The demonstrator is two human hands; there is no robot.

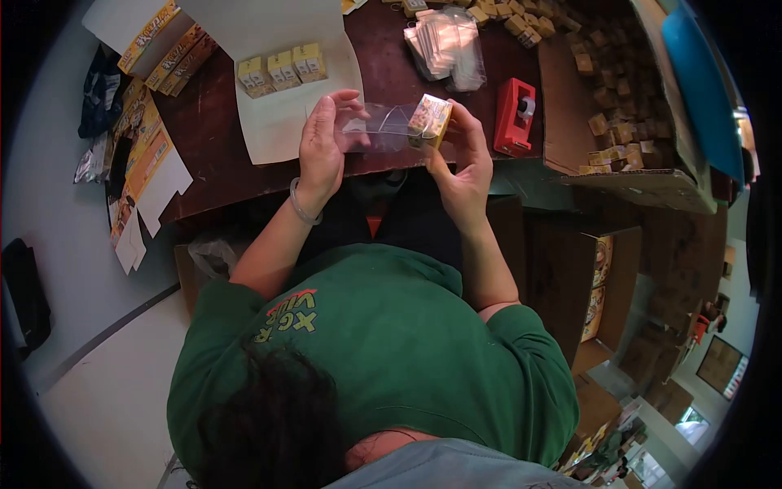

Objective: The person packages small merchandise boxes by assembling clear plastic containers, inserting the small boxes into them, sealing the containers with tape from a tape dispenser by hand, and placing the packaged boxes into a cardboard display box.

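My right hand (466,167) pinches a small yellow printed box (430,119) between thumb and fingers, above the table's front edge. A clear plastic bag (387,128) stretches from that box across to my left hand (323,151), whose curled fingers hold its other end. Beyond my left hand, several similar small yellow boxes (283,69) stand in a row on a white cardboard sheet (281,130). To the right of my right hand is a red tape dispenser (513,118).
A stack of clear plastic bags (446,47) lies at the back of the dark red table (379,65). At right, a large cardboard carton (643,186) holds many small yellow boxes. Larger printed cartons (167,49) and flattened packaging (151,167) are at left.
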